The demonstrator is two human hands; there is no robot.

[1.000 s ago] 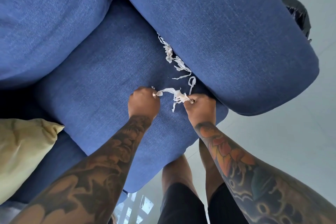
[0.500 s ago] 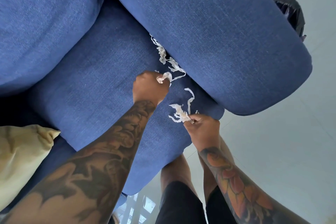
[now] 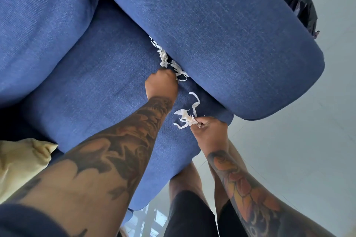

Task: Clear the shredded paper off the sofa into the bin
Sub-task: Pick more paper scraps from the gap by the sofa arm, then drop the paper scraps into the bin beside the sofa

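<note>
Left hand [image 3: 160,84] curled at shreds in sofa [image 3: 107,86] crease, centre frame | right hand [image 3: 209,132] pinching shredded paper [image 3: 185,119] clump | bin [image 3: 300,7] upper right | clearing partly done, nothing binned.

One head-worn wide-angle camera is looking steeply down, close over the blue fabric sofa seat [image 3: 100,90], its padded armrest [image 3: 221,34] and pale floor [image 3: 298,159].

bin [image 3: 300,5] mostly hidden behind the sofa armrest [image 3: 231,34], can't see my left hand [image 3: 160,84] fingers, yellow cushion [image 3: 21,161] cut off left of the armrest
</note>
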